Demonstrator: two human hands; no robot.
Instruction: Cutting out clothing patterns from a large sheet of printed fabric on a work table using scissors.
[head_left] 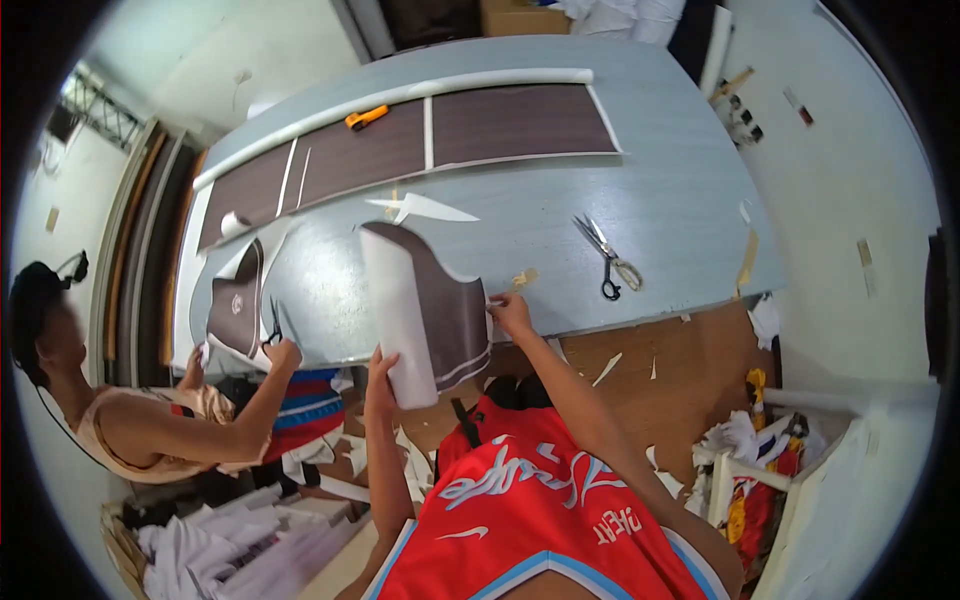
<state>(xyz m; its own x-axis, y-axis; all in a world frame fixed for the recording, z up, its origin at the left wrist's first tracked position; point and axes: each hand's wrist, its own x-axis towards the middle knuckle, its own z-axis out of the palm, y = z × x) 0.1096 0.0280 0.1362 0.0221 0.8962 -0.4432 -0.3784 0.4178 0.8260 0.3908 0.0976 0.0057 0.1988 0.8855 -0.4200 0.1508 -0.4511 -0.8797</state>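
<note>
Brown-and-white sheet (450,310): our left hand (381,376) closes on its curled side, right hand (509,312) pinches the opposite edge; we want light, even tension.

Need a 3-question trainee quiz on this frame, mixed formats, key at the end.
1. What does the co-worker's right hand grip?
2. True or false: in the picture, the orange tool lies left of the loose scissors on the table.
3. The camera wearer's left hand and right hand hold:
a) the orange tool
b) a curved dark-and-white piece
c) the loose scissors

Key:
1. Dark-handled scissors
2. True
3. b
</note>
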